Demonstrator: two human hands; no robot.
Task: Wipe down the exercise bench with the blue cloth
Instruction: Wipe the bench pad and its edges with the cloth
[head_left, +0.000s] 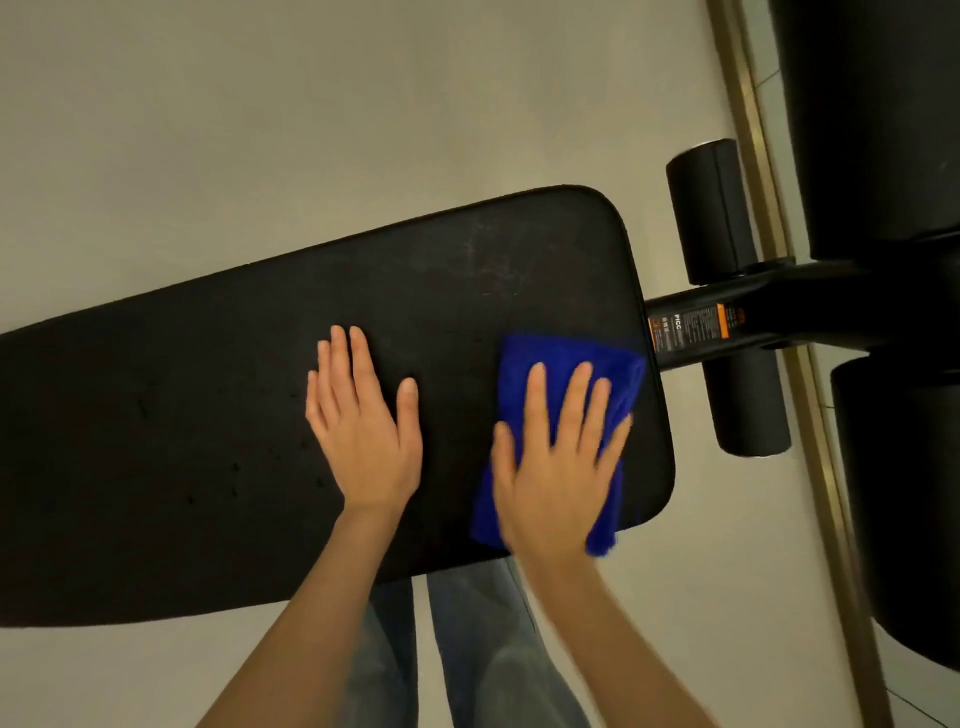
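The black padded exercise bench (208, 415) runs across the view from left to right. A folded blue cloth (530, 364) lies on its right end, close to the near edge. My right hand (556, 457) presses flat on the cloth, fingers straight and spread. My left hand (363, 431) rests flat on the bare pad to the left of the cloth, fingers straight. Pale smudges mark the pad above the cloth, toward the far right corner.
Beyond the pad's right end a black frame bar with an orange-and-white label (691, 327) carries two black foam rollers (711, 213). Dark equipment (883, 130) and a brass floor strip (748, 104) stand at the right. Pale floor surrounds the bench; my jeans show below.
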